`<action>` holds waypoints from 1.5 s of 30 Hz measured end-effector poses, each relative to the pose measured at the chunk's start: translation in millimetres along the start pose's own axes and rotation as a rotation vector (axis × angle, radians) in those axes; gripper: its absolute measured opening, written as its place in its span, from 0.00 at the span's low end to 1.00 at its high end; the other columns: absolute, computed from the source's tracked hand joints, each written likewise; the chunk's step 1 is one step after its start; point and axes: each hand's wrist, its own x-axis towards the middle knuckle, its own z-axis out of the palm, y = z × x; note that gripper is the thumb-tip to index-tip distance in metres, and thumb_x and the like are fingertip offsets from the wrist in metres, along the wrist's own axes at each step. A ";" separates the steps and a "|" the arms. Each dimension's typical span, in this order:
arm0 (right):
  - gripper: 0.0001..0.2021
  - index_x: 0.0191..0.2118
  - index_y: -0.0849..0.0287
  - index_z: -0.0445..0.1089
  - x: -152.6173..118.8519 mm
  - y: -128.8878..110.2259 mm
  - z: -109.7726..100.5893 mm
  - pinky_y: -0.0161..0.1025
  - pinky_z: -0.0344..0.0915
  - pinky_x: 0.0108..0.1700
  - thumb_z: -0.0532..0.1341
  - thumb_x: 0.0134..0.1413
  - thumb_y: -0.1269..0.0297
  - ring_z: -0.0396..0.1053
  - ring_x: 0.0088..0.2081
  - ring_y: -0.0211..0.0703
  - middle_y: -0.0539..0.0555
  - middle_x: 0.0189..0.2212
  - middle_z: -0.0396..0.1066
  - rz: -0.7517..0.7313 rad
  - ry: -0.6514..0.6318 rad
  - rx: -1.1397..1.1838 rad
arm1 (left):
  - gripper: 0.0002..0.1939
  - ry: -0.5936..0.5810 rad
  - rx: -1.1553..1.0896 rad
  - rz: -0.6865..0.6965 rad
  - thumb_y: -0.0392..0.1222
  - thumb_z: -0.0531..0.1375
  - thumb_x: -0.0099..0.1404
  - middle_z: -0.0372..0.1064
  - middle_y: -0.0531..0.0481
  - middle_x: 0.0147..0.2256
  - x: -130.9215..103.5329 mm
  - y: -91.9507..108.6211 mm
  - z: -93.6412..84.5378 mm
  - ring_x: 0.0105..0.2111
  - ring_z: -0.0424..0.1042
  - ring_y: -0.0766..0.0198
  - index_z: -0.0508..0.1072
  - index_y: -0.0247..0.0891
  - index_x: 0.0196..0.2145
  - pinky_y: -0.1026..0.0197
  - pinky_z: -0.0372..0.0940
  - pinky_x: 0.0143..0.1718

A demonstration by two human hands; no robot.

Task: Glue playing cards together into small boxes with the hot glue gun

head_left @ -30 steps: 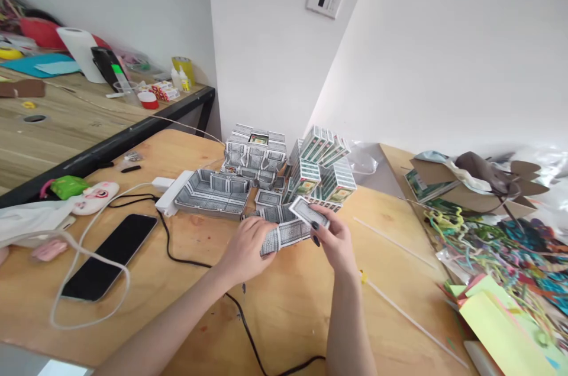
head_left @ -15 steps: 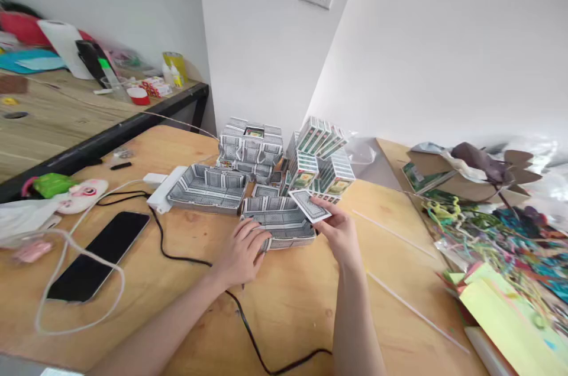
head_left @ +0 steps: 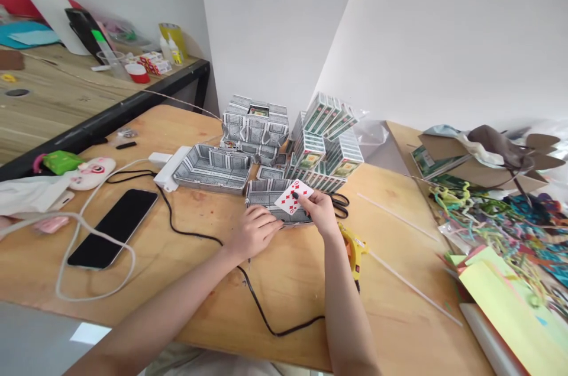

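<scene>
In my right hand (head_left: 320, 210) is a single playing card (head_left: 288, 197), pinched between thumb and fingers, its red-diamond face toward me. It is tilted above a shallow open box (head_left: 268, 191) built from grey-backed playing cards. My left hand (head_left: 252, 231) grips this box at its front left, fingers closed over the front wall; the fingertips are partly hidden. A second open card-built box (head_left: 213, 169) lies to the left. Behind them stands a taller card-built box (head_left: 255, 122).
Stacked card packs (head_left: 328, 145) stand behind the box. Black scissors (head_left: 340, 204) and a yellow glue gun (head_left: 352, 249) lie right of my right hand. A phone (head_left: 113, 228), white cable (head_left: 62, 290) and black cord (head_left: 261, 305) are on the table. Coloured papers (head_left: 510, 299) lie right.
The card in my right hand has turned from its patterned back to its diamond face and moved left over the box. The glue gun and scissors have come into sight. The view has tilted down.
</scene>
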 end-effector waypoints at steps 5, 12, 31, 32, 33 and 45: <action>0.16 0.22 0.62 0.66 2.8 4.2 0.3 0.31 0.45 0.18 0.63 0.40 0.52 0.50 0.16 0.29 0.45 0.13 0.59 0.007 0.026 0.007 | 0.08 0.197 -0.106 -0.088 0.30 0.60 0.56 0.72 0.52 0.29 -2.0 -9.3 1.0 0.34 0.69 0.64 0.72 0.40 0.34 0.56 0.64 0.40; 0.16 0.20 0.61 0.65 1.4 2.0 -1.2 0.31 0.43 0.18 0.63 0.41 0.52 0.49 0.16 0.29 0.44 0.11 0.56 -0.001 0.026 0.019 | 0.07 0.396 -0.076 -0.252 0.30 0.60 0.55 0.70 0.50 0.30 -4.7 -28.1 -8.2 0.34 0.70 0.62 0.69 0.38 0.32 0.56 0.66 0.38; 0.15 0.27 0.62 0.71 -1.2 1.8 -3.4 0.32 0.54 0.23 0.63 0.41 0.53 0.58 0.21 0.33 0.49 0.21 0.68 -0.061 -0.068 0.062 | 0.17 0.193 -0.041 -0.232 0.35 0.53 0.57 0.66 0.45 0.45 -4.0 -25.4 -24.7 0.51 0.60 0.52 0.69 0.41 0.45 0.44 0.56 0.52; 0.14 0.26 0.62 0.71 -1.4 0.8 -4.3 0.32 0.54 0.24 0.63 0.41 0.54 0.58 0.21 0.33 0.49 0.21 0.68 -0.089 -0.053 0.062 | 0.17 0.126 -0.072 -0.175 0.36 0.54 0.57 0.67 0.45 0.45 -4.1 -22.7 -23.8 0.51 0.60 0.52 0.69 0.41 0.45 0.42 0.55 0.53; 0.13 0.26 0.61 0.71 -1.7 -0.3 -4.8 0.32 0.54 0.23 0.63 0.41 0.54 0.58 0.21 0.33 0.49 0.21 0.67 -0.114 -0.030 0.063 | 0.16 0.052 -0.095 -0.118 0.37 0.56 0.56 0.69 0.46 0.43 -4.3 -20.5 -22.6 0.51 0.61 0.52 0.70 0.41 0.44 0.41 0.54 0.54; 0.09 0.33 0.58 0.65 -49.1 33.1 14.7 0.39 0.66 0.33 0.58 0.50 0.58 0.69 0.30 0.41 0.53 0.29 0.71 -0.264 0.274 -0.110 | 0.12 -0.124 -0.173 -0.055 0.31 0.55 0.56 0.71 0.51 0.31 -7.0 -27.1 -21.0 0.40 0.67 0.60 0.73 0.42 0.35 0.41 0.51 0.56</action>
